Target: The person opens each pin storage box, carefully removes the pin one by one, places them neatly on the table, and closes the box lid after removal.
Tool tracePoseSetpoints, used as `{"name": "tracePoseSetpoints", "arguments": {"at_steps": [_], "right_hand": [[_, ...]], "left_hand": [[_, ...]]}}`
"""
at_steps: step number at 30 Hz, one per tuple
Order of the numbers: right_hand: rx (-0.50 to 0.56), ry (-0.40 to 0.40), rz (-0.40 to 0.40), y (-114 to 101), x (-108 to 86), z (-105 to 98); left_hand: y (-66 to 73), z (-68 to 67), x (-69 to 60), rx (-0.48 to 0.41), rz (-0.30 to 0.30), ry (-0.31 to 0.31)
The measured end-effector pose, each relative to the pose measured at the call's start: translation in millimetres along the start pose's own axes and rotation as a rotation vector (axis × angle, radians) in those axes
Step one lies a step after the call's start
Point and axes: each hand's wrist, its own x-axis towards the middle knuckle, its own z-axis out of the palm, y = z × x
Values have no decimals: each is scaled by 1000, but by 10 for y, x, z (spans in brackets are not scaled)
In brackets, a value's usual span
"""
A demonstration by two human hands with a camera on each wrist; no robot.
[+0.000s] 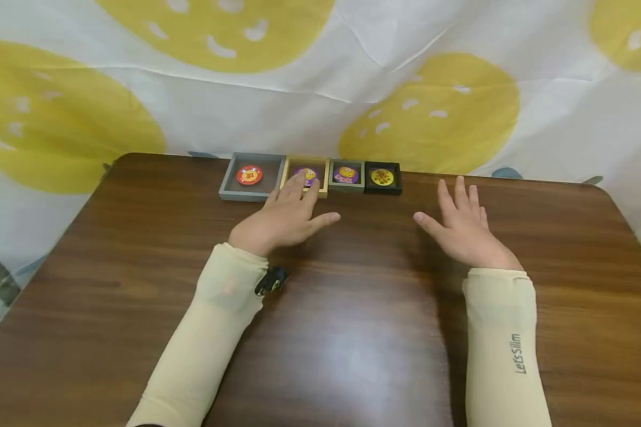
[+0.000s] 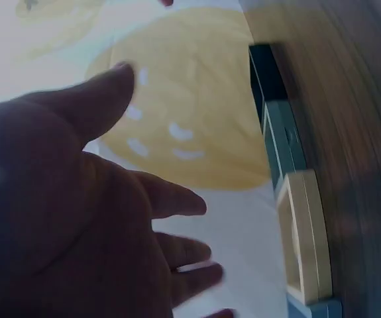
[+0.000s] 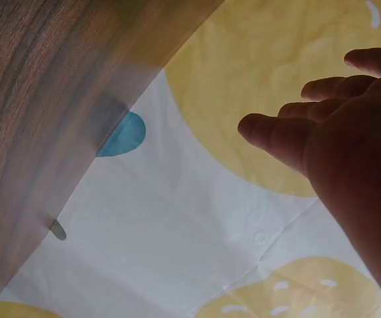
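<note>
Both the left hand (image 1: 285, 219), near the yellow box (image 2: 317, 233), and right hand (image 1: 465, 231) are hovering empty, fingers extended; dipping risks bumping it.

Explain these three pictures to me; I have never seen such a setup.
There is no robot arm here: you see a person's left hand and right hand, with cream sleeves up the forearms. The wide picture comes from a camera worn on the head; the other two come from cameras on the left and right wrists. Along the far edge of the brown table stand a large grey tray, a beige tray, a small grey tray and a black tray, each with a round disc inside. Both hands are empty, fingers outstretched.
</note>
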Motion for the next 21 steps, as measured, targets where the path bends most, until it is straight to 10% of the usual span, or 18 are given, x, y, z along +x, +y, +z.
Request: {"name": "tracePoseSetpoints", "arguments": {"at_steps": [10,21], "right_hand": [[32,-4,65,234,-186,-34],[56,12,77,157,-230,-27]], "left_hand": [[-110,-3,249,12,-5,-96],[-264,-87,245,-9,-34,-135]]}}
